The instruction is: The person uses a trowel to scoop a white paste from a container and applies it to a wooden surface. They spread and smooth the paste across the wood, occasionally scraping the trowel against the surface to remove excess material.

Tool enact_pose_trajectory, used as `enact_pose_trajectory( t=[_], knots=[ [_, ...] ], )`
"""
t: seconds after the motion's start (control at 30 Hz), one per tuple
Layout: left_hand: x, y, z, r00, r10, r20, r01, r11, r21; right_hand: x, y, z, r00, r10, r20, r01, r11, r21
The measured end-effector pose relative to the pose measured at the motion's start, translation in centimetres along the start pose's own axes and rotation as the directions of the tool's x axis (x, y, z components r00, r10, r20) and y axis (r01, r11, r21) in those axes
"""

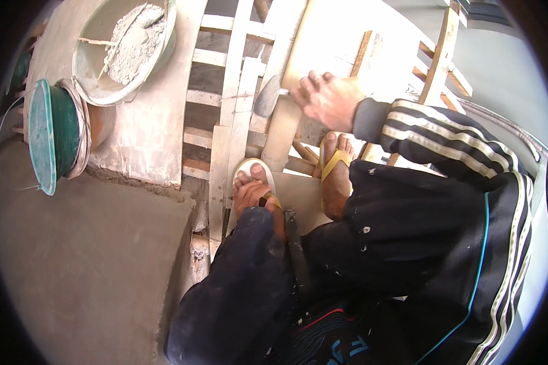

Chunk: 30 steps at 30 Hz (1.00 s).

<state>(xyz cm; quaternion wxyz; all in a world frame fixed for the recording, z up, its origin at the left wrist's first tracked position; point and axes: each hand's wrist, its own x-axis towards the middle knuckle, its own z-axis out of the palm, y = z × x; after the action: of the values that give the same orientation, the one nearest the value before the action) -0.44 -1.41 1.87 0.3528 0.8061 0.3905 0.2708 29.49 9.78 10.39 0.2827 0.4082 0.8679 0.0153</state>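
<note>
Nearest the camera, dark clothing [396, 237] flecked with pale spots is seen. Beyond it, a trowel [266, 97] is held over pale wooden boards [242, 100], its grey blade turned leftward, with the right hand [327, 97] wrapped about its mostly hidden handle. The left hand [249, 193] is laid, fingers bent, over a sandalled foot [258, 171]; whether anything is gripped there cannot be told. Farther left, a tub [91, 64] is partly filled with grey powder [137, 52], and beside it a green bucket [64, 131] is placed near a smooth grey slab [91, 237].
</note>
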Motion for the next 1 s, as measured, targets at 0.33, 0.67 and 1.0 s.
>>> enact_pose_trajectory(
  t=[0.33,0.67,1.0],
  knots=[
    [-0.1,-0.1,-0.8,0.994,0.069,0.090,-0.068,0.998,-0.010,-2.4,-3.8,-0.6,0.992,0.112,-0.063,-0.094,0.965,0.247],
    [-0.4,0.0,-0.5,0.998,0.048,0.030,-0.048,0.999,0.003,-2.0,-3.3,1.4,0.880,0.213,-0.424,-0.160,0.975,0.157],
    [-0.4,0.4,-1.0,0.999,0.040,0.032,-0.040,0.999,0.004,-2.5,-2.7,0.0,0.994,0.092,-0.061,-0.064,0.932,0.358]
  ],
)
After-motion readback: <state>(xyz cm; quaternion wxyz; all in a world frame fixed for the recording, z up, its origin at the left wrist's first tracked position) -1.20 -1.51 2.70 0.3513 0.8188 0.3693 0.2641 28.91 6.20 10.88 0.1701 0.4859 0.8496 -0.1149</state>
